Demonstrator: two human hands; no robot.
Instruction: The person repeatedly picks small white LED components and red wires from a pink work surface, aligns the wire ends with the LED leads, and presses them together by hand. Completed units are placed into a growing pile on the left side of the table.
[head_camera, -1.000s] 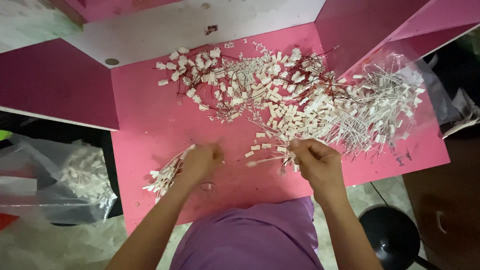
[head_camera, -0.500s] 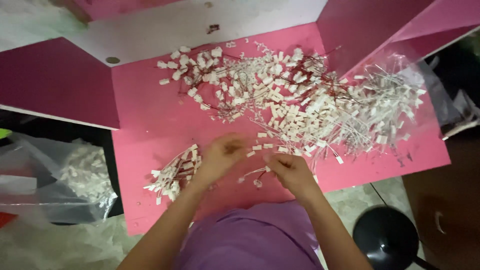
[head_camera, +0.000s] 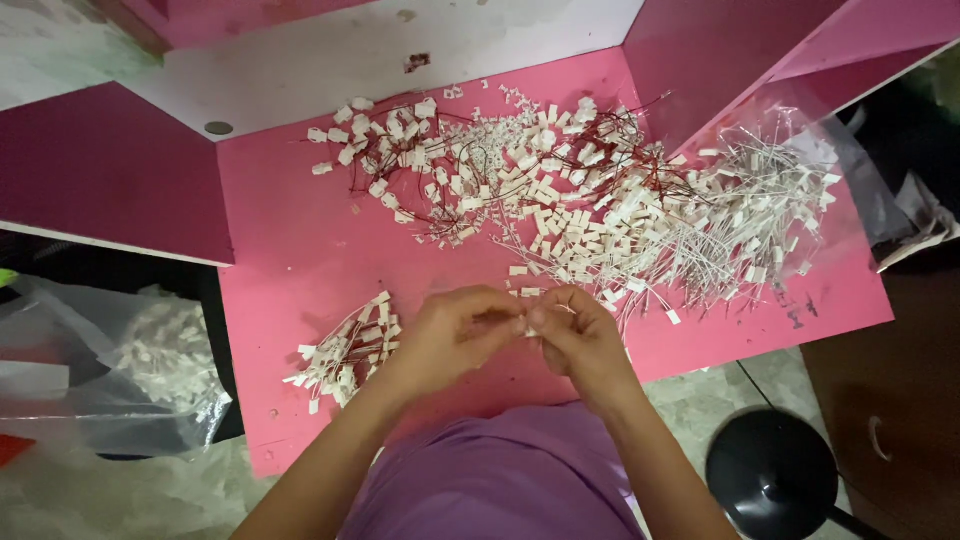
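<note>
Pinching, seemingly, a small connector (head_camera: 521, 322) between both hands' fingers (head_camera: 500, 318).

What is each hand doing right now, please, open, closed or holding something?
Left hand: fingers pinched shut on a small white connector held between both hands.
Right hand: pinched shut on the same connector.

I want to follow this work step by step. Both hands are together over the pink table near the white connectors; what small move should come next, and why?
Probably the left hand should lay the piece on the small bundle of wired connectors beside it. Both hands meet, the right hand pinching something small and white at the fingertips, and that bundle lies apart from the big loose pile. What the fingers hold is too small to tell.
</note>
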